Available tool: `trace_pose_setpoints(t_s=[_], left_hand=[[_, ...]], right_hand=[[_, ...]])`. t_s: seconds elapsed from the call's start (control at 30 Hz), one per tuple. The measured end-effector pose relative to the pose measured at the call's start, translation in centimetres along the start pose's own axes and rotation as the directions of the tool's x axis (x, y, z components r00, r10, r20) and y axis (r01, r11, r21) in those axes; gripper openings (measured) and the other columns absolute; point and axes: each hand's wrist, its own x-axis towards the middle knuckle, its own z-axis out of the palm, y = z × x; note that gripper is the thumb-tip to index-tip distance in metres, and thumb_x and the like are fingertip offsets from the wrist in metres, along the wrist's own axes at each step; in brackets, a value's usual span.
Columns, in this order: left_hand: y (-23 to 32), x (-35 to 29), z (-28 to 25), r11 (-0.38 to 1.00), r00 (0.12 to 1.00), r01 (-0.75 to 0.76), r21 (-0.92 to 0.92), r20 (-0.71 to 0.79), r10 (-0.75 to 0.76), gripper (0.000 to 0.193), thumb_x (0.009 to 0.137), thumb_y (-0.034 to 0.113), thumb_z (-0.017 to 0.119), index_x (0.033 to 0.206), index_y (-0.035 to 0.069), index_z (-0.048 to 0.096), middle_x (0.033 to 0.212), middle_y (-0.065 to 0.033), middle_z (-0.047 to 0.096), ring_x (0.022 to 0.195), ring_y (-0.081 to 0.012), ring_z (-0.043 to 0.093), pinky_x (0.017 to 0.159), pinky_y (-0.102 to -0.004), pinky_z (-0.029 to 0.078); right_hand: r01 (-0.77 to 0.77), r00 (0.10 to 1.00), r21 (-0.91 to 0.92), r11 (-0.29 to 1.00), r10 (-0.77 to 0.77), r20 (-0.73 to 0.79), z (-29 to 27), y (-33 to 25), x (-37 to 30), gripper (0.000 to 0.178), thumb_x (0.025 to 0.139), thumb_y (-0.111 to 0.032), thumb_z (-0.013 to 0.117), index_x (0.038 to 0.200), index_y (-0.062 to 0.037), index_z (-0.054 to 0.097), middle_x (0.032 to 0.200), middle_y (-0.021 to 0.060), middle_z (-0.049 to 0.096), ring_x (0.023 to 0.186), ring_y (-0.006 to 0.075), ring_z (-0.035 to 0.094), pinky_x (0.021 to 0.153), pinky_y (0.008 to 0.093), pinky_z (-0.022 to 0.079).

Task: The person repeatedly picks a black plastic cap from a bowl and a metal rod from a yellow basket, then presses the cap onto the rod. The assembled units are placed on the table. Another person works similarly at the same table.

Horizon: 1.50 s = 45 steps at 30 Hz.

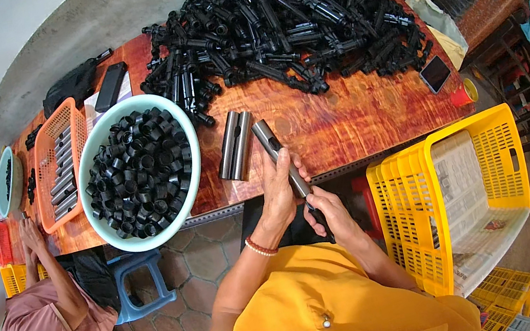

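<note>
My left hand [277,195] is closed around a grey metal tube [265,135] with a slot in its side, tilted over the table's front edge. At the tube's lower end my right hand [336,215] grips a slim black part [318,216]; its fingers partly hide the join, so I cannot tell how far the two fit together. Similar metal tubes [235,146] lie side by side on the table, just left of the held one. Left of my hands stands a pale green bowl [90,209] full of short black rings [137,163].
A large heap of black plastic parts [276,29] covers the table's back. An orange basket [41,169] holds more tubes. At right are a phone [435,74], a red cup [462,95] and a yellow crate [440,227] lined with newspaper. Another person [49,310] works at far left.
</note>
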Motion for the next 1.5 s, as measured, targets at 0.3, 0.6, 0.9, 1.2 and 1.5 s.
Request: trace_pose_setpoints(t_s=[0.3,0.6,0.9,1.2,1.5], left_hand=[[0.7,-0.4,-0.6,0.993,0.990,0.087,-0.086,0.116,-0.076,0.021,0.098,0.028,0.046,0.111,0.012,0.042,0.085,-0.0041,0.048,0.076,-0.0148,0.053,0.063,-0.0263,0.048],[0.4,-0.4,-1.1,0.994,0.984,0.089,-0.070,0.160,-0.077,0.021,0.099,0.027,0.046,0.113,0.012,0.041,0.087,-0.0043,0.049,0.077,-0.0147,0.053,0.064,-0.0264,0.048],[0.4,-0.5,-0.9,0.993,0.987,0.063,-0.096,0.153,-0.048,0.024,0.099,0.029,0.046,0.114,0.011,0.040,0.088,-0.0045,0.046,0.078,-0.0149,0.051,0.064,-0.0269,0.048],[0.4,-0.8,-0.9,0.986,0.981,0.048,-0.160,0.191,-0.017,0.025,0.096,0.032,0.050,0.108,0.011,0.042,0.086,-0.0031,0.044,0.077,-0.0154,0.048,0.073,-0.0318,0.045],[3.1,0.7,-0.9,0.918,0.964,0.104,-0.382,0.266,0.002,0.047,0.093,0.045,0.051,0.063,0.014,0.032,0.063,0.0030,0.029,0.062,-0.0103,0.030,0.063,-0.0255,0.034]], right_hand=[[0.010,0.991,0.154,0.988,-0.030,0.131,-1.1,0.1,-0.3,0.029,0.093,-0.027,0.042,0.100,-0.0029,0.057,0.067,0.0027,0.050,0.047,0.0089,0.043,0.042,0.0204,0.033],[0.077,0.997,-0.002,0.997,-0.077,-0.007,-0.4,0.7,0.0,0.027,0.090,-0.025,0.041,0.087,-0.0027,0.057,0.057,0.0007,0.045,0.043,0.0080,0.039,0.039,0.0217,0.030],[0.102,0.990,-0.116,0.988,-0.112,-0.088,-0.2,0.6,0.3,0.026,0.087,-0.025,0.041,0.079,-0.0042,0.054,0.052,-0.0008,0.043,0.041,0.0075,0.036,0.039,0.0225,0.028],[0.152,0.984,-0.219,0.964,-0.167,-0.054,-0.4,0.0,0.3,0.022,0.088,-0.021,0.045,0.081,-0.0024,0.055,0.055,-0.0005,0.044,0.046,0.0075,0.040,0.043,0.0220,0.032],[0.184,0.979,-0.173,0.967,-0.165,0.120,-1.2,-1.6,-0.9,0.032,0.089,-0.021,0.061,0.112,0.0004,0.053,0.069,0.0007,0.054,0.054,0.0076,0.051,0.048,0.0216,0.042]])
